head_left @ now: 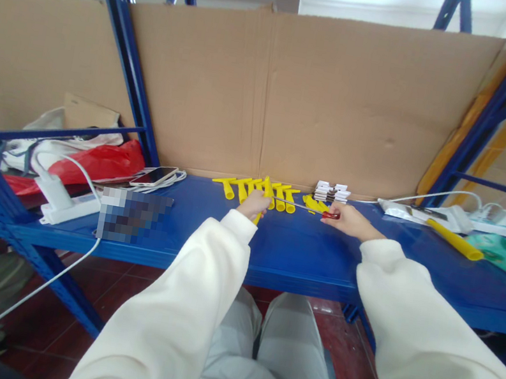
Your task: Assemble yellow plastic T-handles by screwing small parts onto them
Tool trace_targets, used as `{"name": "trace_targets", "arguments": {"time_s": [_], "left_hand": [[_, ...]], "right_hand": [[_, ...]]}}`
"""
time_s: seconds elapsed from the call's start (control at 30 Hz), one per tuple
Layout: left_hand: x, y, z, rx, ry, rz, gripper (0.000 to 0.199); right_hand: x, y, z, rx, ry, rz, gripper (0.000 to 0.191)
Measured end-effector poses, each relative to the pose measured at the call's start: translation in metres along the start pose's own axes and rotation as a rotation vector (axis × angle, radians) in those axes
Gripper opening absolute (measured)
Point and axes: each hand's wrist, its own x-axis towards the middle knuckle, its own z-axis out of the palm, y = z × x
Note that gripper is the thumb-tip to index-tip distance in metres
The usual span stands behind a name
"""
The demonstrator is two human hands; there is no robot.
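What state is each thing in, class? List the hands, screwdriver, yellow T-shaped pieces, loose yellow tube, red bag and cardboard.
Left hand: closed around a yellow piece
Right hand: closed on the screwdriver
Screwdriver: held, roughly level
Yellow T-shaped pieces: lined up
Loose yellow tube: lying down
Red bag: crumpled
Cardboard: upright

Cardboard panels [335, 106] line blue metal shelving [135, 53] above reddish floor tiles [63, 306].

The shelf [310, 251] is showing plain blue, the cardboard [344, 108] plain brown, the sleeves [188, 288] cream, the pipes [281, 204] yellow, and the screwdriver handle [331, 215] is showing red.
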Motion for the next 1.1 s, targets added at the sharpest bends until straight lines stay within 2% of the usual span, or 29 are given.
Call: {"name": "trace_targets", "arguments": {"time_s": [0.17,0.4,0.53,0.63,0.83,0.97,1.1], "left_hand": [[-0.001,0.000,0.000,0.007,-0.002,0.005,0.021],[0.005,-0.005,-0.001,0.043,-0.001,0.026,0.009],[0.007,-0.007,-0.001,0.044,-0.002,0.029,0.005],[0.008,-0.007,-0.001,0.040,-0.006,0.037,0.010],[0.005,-0.005,0.000,0.046,-0.020,0.049,0.019],[0.003,-0.004,-0.001,0.043,-0.037,0.064,0.021],[0.004,-0.005,-0.002,0.044,-0.033,0.061,0.017]], "right_hand": [[-0.002,-0.002,-0.003,-0.039,-0.035,-0.028,0.027],[-0.003,-0.006,-0.003,0.047,-0.085,-0.026,0.039],[-0.001,-0.004,-0.002,0.010,-0.025,-0.044,0.030],[0.000,-0.002,-0.001,-0.084,0.011,-0.053,0.024],[-0.006,-0.012,-0.008,-0.339,0.022,0.034,0.022],[-0.007,-0.018,-0.011,-0.349,-0.037,0.033,0.024],[-0.005,-0.014,-0.009,-0.330,0.013,0.028,0.020]]}}
